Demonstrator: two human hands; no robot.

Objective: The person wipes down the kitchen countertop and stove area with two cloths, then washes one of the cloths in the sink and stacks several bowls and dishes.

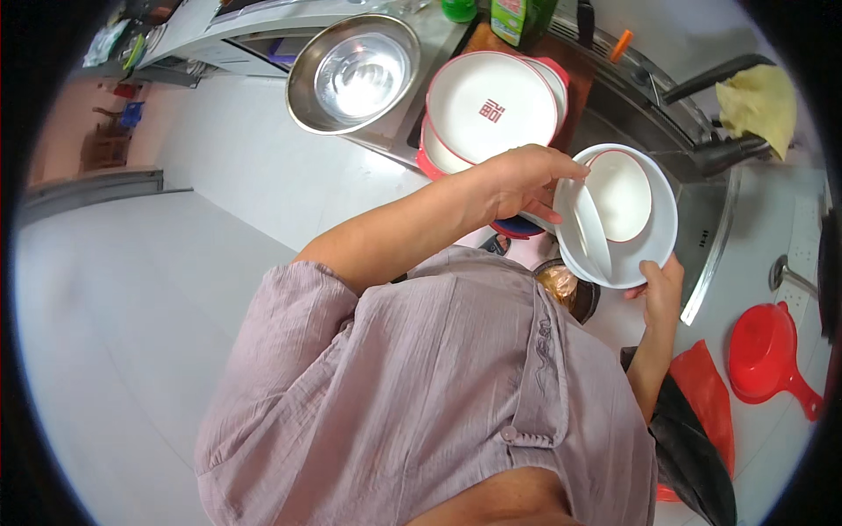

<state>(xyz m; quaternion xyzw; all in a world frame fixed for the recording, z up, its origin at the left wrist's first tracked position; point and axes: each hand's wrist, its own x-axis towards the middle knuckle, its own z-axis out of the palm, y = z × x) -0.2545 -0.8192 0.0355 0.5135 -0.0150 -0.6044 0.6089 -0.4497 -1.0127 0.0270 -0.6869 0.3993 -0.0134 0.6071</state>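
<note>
A large white bowl [660, 197] is held over the front edge of the sink. Inside it are a smaller white bowl with a thin red rim [621, 197] and a white dish [594, 230] leaning on edge. My left hand [536, 181] grips the large bowl's left rim, one fingertip close to the top of the leaning dish. Low on the right side, my right hand [663, 279] clasps the same rim, its fingers partly hidden underneath. To the left, a white plate with a red rim and red printed mark [490, 108] rests on other red-rimmed dishes.
A steel basin [306, 85] stands on the counter at the left. Green bottles [520, 23] are behind the plates. The dark sink [700, 240] has a black faucet [730, 154] with a yellow cloth [756, 105]. A red ladle [763, 355] lies right; a bin [585, 302] stands below.
</note>
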